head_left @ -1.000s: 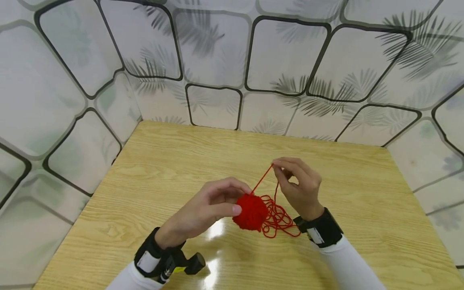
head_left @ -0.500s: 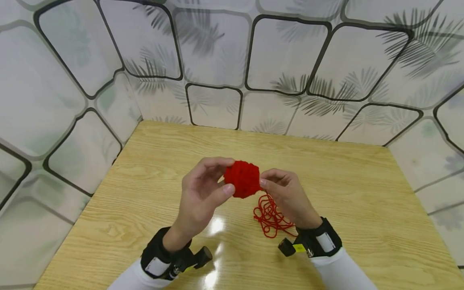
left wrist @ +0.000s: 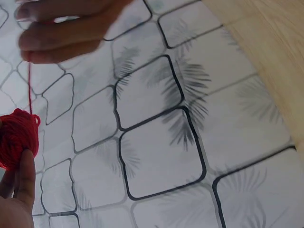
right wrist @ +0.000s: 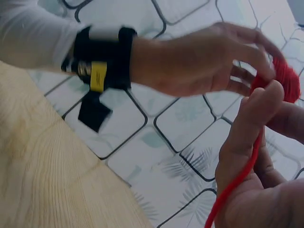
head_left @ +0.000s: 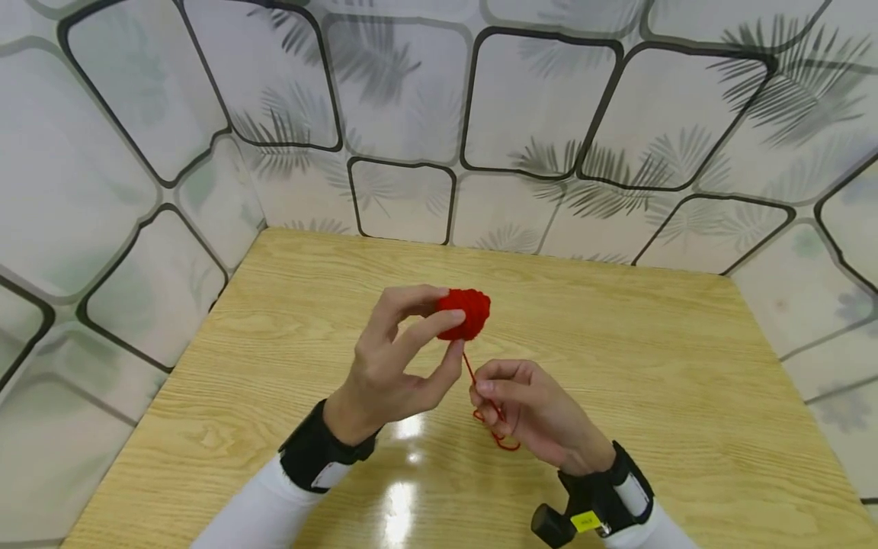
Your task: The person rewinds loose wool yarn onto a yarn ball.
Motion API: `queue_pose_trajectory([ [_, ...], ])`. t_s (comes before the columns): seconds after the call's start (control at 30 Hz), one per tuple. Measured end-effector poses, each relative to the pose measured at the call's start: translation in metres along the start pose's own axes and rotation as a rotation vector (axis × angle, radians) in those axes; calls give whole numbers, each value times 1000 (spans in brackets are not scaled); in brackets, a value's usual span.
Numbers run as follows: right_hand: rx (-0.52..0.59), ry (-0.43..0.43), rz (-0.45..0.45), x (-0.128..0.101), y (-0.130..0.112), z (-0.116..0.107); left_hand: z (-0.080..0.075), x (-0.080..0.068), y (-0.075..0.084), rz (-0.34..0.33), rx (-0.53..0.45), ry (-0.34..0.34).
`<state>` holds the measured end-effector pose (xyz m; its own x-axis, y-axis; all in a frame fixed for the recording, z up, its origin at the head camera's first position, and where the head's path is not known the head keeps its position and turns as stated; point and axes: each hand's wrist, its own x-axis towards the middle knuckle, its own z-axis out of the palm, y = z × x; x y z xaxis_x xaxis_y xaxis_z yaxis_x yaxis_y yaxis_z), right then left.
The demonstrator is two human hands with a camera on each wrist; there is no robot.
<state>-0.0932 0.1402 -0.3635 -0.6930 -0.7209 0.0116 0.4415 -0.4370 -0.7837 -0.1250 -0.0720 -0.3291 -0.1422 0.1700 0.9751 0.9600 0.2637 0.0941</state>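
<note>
Held a small red yarn ball (head_left: 465, 313) up above the counter (head_left: 274, 320) in the left grip (head_left: 401, 358), pinched between thumb and fingertips, the remaining fingers loosely curled below it. Seen from the left wrist as a red ball (left wrist: 18, 137) lying against the fingers at the frame's left edge, with a thin strand running straight up from it.

Pinched the red strand (head_left: 469, 368) just below the ball in the right grip (head_left: 524, 408), thumb and forefinger closed on it, other fingers curled in. Trailed down from that grip into a small loose tangle of yarn (head_left: 499, 436) lying on the counter, mostly hidden beneath the hand. Shown close in the right-wrist view as a strand (right wrist: 237, 183) passing along the thumb up toward the ball (right wrist: 285, 80).

Kept both grips near each other over the middle of the counter, the left higher and farther out than the right. Wore black wrist straps and white sleeves on both arms. Backed by a pale wall patterned with dark-outlined panels and leaf prints (head_left: 535, 107).
</note>
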Motion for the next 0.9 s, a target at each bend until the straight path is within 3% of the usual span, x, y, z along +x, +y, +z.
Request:
queue_pose_trajectory([
  [0.1, -133, 77, -54, -6, -1, 7, -4, -4, -10, 26, 112, -100],
  [0.2, -403, 208, -175, -12, -3, 14, -8, -8, -19, -14, 188, -225],
  [0.33, -820, 369, -370, -17, -7, 23, -12, -12, -28, -108, 228, -403],
  [0.47, -1164, 389, -649, -17, -15, 25, -16, -16, -30, -269, 194, -576],
  [0.57, -1385, 370, -888, -13, -23, 23, -18, -17, -28, -483, 76, -705],
  [0.7, -1568, 359, -1142, -6, -35, 20, -19, -16, -25, -811, -163, -840],
  [0.8, -1625, 370, -1304, 1, -41, 18, -19, -19, -25, -993, -362, -878],
  [0.9, -1644, 407, -1435, 8, -45, 16, -18, -26, -23, -1164, -618, -848],
])
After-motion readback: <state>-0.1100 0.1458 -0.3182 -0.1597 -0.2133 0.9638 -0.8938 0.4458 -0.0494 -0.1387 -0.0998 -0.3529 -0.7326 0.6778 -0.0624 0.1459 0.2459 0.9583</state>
